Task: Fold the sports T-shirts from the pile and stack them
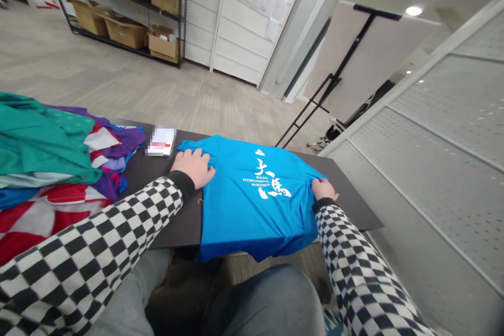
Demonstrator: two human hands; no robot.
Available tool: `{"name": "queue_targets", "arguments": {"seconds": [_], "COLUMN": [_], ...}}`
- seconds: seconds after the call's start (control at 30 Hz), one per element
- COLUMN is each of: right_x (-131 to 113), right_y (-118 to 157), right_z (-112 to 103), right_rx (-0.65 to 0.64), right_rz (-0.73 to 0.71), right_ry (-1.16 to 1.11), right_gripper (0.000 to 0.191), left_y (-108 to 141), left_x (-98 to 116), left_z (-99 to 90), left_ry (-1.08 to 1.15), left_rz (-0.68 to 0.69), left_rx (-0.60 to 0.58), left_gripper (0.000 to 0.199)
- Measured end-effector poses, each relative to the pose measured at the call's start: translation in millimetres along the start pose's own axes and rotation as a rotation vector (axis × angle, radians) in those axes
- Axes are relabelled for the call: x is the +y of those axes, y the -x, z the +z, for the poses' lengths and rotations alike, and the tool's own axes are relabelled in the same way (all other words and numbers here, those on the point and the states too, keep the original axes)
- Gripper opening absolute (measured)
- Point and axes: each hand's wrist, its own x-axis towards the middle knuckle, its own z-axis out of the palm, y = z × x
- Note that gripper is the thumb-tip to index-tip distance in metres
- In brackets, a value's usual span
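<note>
A blue T-shirt (236, 197) with white lettering lies spread over the dark table, its bottom hem hanging past the near edge. On its left sleeve rests my left hand (194, 167), fingers laid over the fabric and the thumb pointing right. My right hand (324, 189) is closed on the sleeve at the shirt's right side, where the cloth creases toward the fingers. The fingertips of that hand are partly hidden.
Left on the dark table (177, 223) lies a heap of colourful clothes (47, 136), beside a small white packet (161, 142). A perforated panel (437, 131) stands close on the right. Behind are an easel board (354, 58) and a shelf with cardboard boxes (126, 29).
</note>
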Motion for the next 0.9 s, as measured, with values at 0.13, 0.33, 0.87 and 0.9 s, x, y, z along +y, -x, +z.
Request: {"name": "queue_targets", "arguments": {"seconds": [0.13, 0.33, 0.87, 0.9], "right_x": [7.9, 20.4, 5.1, 4.7], "right_y": [-10.4, -18.5, -6.4, -5.9], "right_z": [2.7, 2.8, -2.6, -3.0], "right_rx": [0.051, 0.106, 0.059, 0.057], "right_rz": [-0.003, -0.013, -0.035, -0.036], "right_ry": [-0.057, -0.112, 0.033, 0.038], "right_gripper": [0.064, 0.052, 0.043, 0.043], "left_y": [9.6, 37.6, 15.2, 14.8], "left_x": [9.2, 10.9, -55.6, -55.7], "left_z": [-5.0, -11.7, -19.8, -18.6], "left_ry": [0.035, 0.078, 0.222, 0.278], "left_rz": [0.064, 0.011, -0.191, -0.216], "left_rx": [-0.046, -0.248, -0.126, -0.095], "left_gripper": [0.063, 0.091, 0.029, 0.027]}}
